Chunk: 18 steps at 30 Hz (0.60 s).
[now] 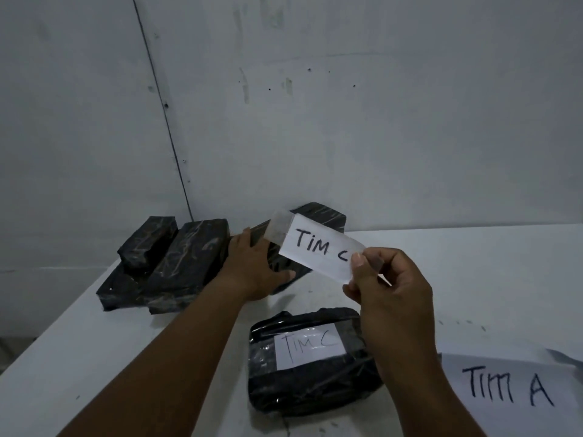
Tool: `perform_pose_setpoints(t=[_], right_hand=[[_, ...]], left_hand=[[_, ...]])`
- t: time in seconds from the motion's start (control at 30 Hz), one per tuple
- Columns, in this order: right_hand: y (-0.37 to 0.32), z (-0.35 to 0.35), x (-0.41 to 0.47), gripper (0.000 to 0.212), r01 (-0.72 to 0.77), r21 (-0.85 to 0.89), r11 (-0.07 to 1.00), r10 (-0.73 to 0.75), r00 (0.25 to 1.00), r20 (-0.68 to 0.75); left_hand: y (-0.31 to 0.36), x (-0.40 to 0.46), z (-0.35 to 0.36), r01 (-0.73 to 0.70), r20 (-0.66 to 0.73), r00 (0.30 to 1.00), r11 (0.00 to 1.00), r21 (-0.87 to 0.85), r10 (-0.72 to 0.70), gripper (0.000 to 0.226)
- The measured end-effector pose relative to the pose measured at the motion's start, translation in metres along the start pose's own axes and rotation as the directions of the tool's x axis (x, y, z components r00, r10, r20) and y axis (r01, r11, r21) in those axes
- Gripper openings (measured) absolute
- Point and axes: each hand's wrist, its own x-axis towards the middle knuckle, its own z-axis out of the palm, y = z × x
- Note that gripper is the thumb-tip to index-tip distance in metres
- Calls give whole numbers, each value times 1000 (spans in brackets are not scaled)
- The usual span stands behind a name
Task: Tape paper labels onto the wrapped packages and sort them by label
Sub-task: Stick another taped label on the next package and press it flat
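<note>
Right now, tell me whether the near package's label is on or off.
On: the TIM C label lies flat under clear tape on the near package.

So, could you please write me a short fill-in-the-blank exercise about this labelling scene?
1. The paper label pinched in the right hand reads TIM ____.
2. The left hand rests on an unlabelled ____ package.
3. The nearest labelled package carries a label reading TIM ____.
4. The loose sheet at the lower right reads TIM ____.

Missing words: C; black; C; A
</note>
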Motion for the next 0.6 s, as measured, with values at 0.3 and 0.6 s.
perform_pose_setpoints(t=[0.3,0.6], right_hand=[[6,-4,0,18,-31,26,999,31,999,-22],[0,-5,-2,16,-42,35,999,44,998,-50]], left_hand=[[-4,18,-3,130,26,991,934,-332,-129,97],[15,-2,-27,-75,-298,953,898,-434,-65,63]])
